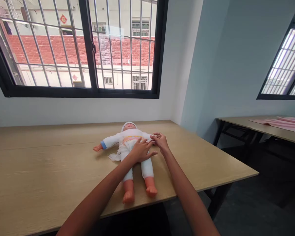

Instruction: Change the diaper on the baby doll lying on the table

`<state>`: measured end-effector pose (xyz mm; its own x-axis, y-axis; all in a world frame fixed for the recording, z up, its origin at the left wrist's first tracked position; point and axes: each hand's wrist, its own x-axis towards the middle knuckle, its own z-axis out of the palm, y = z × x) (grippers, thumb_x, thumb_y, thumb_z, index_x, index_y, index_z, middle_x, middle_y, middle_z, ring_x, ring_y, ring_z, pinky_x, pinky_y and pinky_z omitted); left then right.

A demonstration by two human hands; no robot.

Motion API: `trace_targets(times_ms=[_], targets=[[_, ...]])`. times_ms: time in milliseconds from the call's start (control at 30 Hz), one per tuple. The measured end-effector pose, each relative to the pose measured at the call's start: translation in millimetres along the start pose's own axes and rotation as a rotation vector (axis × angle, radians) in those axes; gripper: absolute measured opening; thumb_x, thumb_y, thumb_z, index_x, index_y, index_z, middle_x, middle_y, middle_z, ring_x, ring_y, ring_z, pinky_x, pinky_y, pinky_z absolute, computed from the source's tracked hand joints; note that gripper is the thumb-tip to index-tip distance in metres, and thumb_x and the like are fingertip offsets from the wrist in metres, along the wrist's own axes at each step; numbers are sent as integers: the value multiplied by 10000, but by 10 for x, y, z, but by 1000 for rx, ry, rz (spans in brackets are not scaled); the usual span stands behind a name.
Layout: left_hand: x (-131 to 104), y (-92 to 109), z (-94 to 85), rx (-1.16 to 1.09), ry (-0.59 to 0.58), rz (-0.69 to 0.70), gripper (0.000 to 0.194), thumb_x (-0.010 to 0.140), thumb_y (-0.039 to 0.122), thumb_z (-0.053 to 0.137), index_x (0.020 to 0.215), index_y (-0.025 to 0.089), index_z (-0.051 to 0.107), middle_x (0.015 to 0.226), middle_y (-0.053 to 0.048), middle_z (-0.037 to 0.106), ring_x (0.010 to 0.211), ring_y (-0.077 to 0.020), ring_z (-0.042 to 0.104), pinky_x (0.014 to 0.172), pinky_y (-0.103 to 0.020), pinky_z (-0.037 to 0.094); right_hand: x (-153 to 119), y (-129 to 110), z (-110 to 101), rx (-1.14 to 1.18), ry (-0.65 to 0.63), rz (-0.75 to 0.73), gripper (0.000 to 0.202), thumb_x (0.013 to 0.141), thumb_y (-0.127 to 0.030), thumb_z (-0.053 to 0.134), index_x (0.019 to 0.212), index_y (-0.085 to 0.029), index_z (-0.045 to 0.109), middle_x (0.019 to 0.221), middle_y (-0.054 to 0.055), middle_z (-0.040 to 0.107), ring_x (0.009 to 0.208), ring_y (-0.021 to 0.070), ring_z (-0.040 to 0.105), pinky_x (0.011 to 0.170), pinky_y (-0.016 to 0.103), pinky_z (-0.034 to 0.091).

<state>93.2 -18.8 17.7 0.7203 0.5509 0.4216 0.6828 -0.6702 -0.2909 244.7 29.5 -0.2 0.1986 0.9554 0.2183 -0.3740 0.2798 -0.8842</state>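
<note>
The doll (134,131) lies on its back in the middle of the frame, head toward the top, bare feet toward the bottom, its arm at picture left stretched out to a blue cuff (103,145). White cloth (115,157) spreads beside its waist. The left hand (141,151) comes from the lower left, palm down over the doll's lower belly and upper leg, fingers loosely spread toward the upper right, thumb out to the right, closed on nothing. The right hand (160,142) comes from the lower right, wrist bent inward, fingers curled to a narrow gap at the doll's other arm; whether they pinch the sleeve I cannot tell. Under everything is the table (51,173). A barred window (93,93) fills the upper left; pink cloth (285,123) lies on another table (235,122) at far right.
</note>
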Motion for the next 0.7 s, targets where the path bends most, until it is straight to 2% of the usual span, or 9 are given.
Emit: trace_targets(times_ms=[133,233,367,500,700], targets=[[17,52,-12,19,-8,-9,539,972,577,320,1000,174,676,1020,-116,719,1064,-280,613,1066,-495,348,0,11,20,-8,60,-11,330,657,-105,799,861,-178,550,588,-66,610,469,112,644,486,203,571],[17,63,3,26,23,15,514,979,530,346,955,150,692,999,-145,709,1029,-287,617,1040,-475,378,-1,5,32,-22,78,-35,343,633,-130,828,835,-176,555,565,-80,580,463,114,643,485,203,567],[19,89,43,-6,58,81,438,989,414,369,906,153,711,945,-160,703,959,-287,624,963,-449,433,-22,-4,64,-36,-3,-35,333,624,-183,839,834,-167,581,611,-46,639,510,122,663,527,215,581],[25,126,99,-68,95,92,415,981,379,381,889,178,733,867,-157,704,917,-302,630,912,-466,454,-58,0,129,-53,-99,10,260,652,-153,777,855,-160,616,660,-15,693,561,125,673,587,226,595],[30,127,163,-64,88,117,428,985,312,348,876,166,736,851,-172,710,862,-302,644,862,-480,473,-72,41,194,-36,-68,-4,199,676,-140,700,858,-171,625,649,-24,692,582,134,683,615,239,594]])
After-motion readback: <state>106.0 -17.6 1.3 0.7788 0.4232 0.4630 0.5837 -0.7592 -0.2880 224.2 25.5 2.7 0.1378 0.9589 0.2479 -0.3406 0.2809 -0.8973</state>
